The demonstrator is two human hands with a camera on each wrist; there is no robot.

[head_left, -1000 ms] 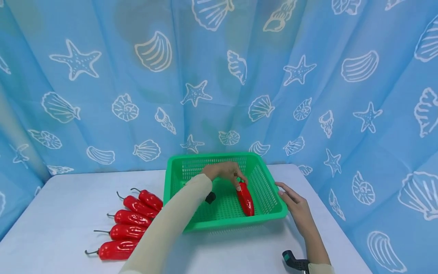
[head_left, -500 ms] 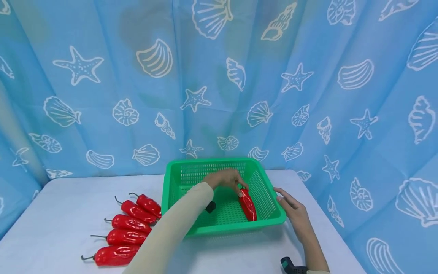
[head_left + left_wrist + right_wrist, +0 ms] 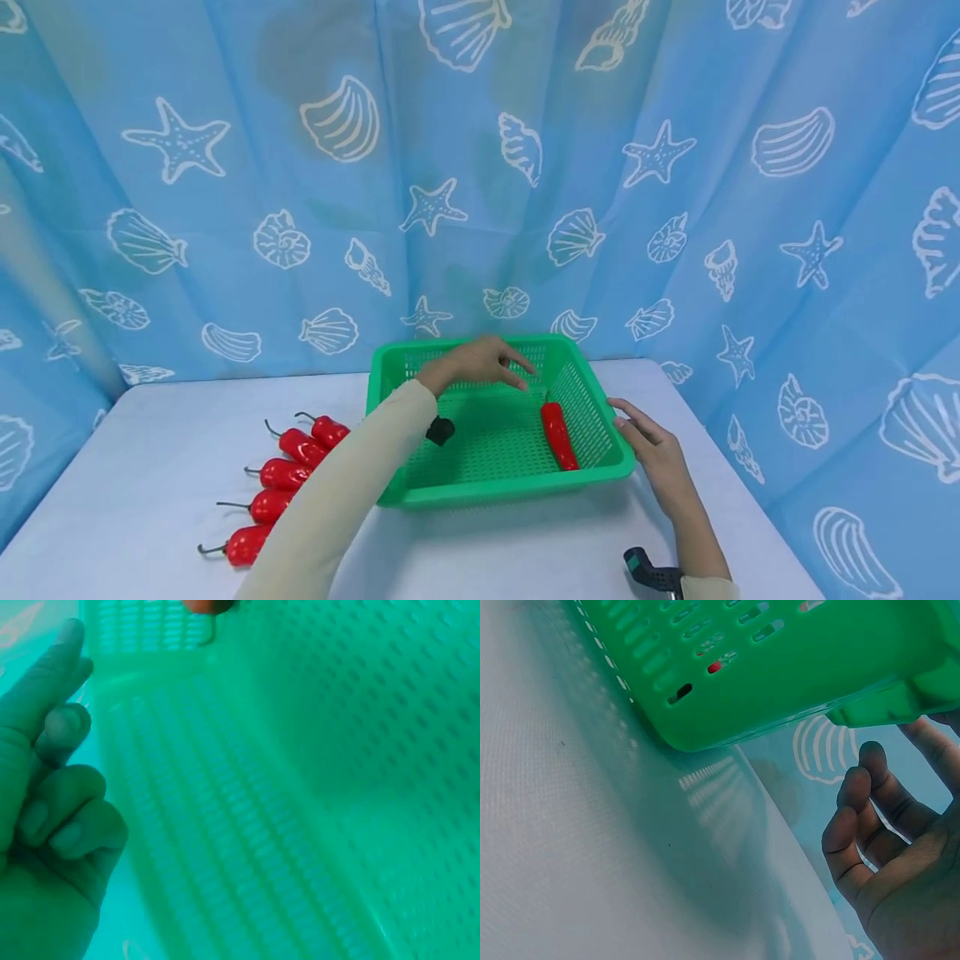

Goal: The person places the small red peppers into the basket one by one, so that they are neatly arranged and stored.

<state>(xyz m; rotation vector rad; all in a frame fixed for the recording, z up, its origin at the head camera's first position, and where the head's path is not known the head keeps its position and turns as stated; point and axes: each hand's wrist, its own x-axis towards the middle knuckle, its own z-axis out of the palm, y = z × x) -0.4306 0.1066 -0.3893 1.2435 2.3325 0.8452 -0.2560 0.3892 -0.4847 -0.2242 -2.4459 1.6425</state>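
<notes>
A green plastic basket (image 3: 517,486) stands on the white table. One red chili pepper (image 3: 559,437) lies in it along the right wall, its stem toward the back. Above the basket floor, my left hand (image 3: 480,364) hovers with spread fingers, apart from the pepper. In the left wrist view the pepper (image 3: 208,606) shows only as a red-orange tip at the top edge. My right hand (image 3: 660,462) is at the basket's right rim, its fingertips touching there; in the right wrist view its other fingers (image 3: 855,787) are loosely bent and hold nothing.
Several red chili peppers (image 3: 281,475) lie in a fanned row left of the basket, partly hidden by my left sleeve (image 3: 352,483). A blue curtain with shell prints (image 3: 450,275) hangs behind and to the right. Black wrist devices (image 3: 648,571) sit on both wrists.
My left hand has let go of the red chili pepper and moved up and left. The pepper stays in the basket by the right wall. My right hand remains at the rim.
</notes>
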